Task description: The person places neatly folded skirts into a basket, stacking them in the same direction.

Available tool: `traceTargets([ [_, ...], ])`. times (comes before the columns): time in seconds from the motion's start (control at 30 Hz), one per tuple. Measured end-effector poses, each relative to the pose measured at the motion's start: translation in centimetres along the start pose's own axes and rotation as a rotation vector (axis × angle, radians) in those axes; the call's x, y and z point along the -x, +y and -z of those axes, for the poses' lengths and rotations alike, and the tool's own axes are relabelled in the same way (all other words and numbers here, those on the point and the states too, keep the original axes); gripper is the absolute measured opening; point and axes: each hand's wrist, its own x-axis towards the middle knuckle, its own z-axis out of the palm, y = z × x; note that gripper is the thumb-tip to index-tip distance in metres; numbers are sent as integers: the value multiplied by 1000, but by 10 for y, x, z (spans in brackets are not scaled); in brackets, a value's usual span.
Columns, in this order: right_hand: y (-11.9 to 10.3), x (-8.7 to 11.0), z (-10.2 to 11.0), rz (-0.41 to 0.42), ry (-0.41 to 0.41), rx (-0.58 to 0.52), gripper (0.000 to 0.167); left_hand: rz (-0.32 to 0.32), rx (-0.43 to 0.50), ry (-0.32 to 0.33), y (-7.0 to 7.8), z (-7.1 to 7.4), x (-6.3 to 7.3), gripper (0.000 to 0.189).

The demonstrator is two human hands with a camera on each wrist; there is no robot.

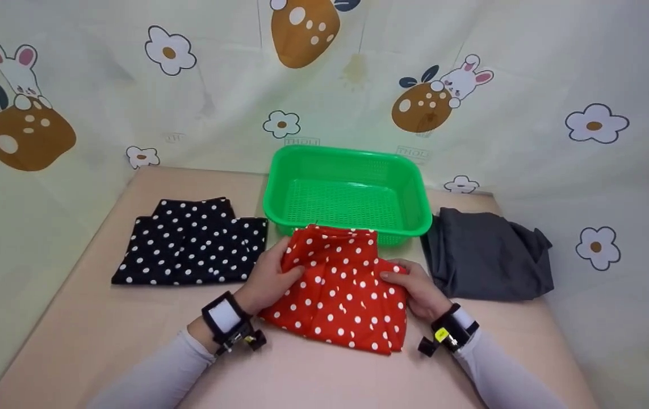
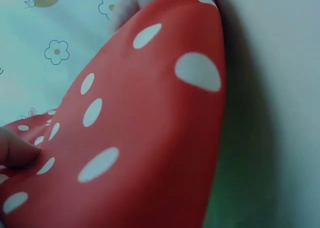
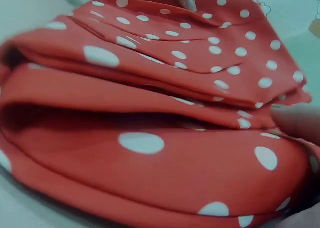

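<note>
Between both hands is a folded red cloth garment with white dots (image 1: 341, 295), tilted up in front of the basket in the head view. The left hand (image 1: 272, 278) grips its left side, thumb on the front face and the other fingers hidden behind. On the right edge, the right hand (image 1: 418, 289) pinches the fabric with the thumb in front. Stacked fold layers of the red garment (image 3: 150, 102) show close up in the right wrist view. In the left wrist view, the left thumb (image 2: 17, 150) presses on the dotted fabric (image 2: 135, 123).
A green plastic basket (image 1: 423, 224) stands behind the red garment. To the left lies a folded black garment with white dots (image 1: 188, 247); to the right, a folded dark grey cloth (image 1: 489, 255). A patterned curtain (image 1: 216, 85) hangs behind the table (image 1: 97, 335).
</note>
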Motion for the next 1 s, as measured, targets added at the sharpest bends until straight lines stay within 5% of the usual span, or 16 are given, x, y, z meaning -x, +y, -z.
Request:
traceTargets([
  [0.17,2,1,-2,26,-93,-170,30,-103,-15,49,7,6,2,50],
  [0.33,2,4,-4,13,-127,-267,35,-125,-1,82,11,7,3,51],
  [1.0,2,10,-18,122,-132,-92,43,-101,46,119,25,21,-3,47],
])
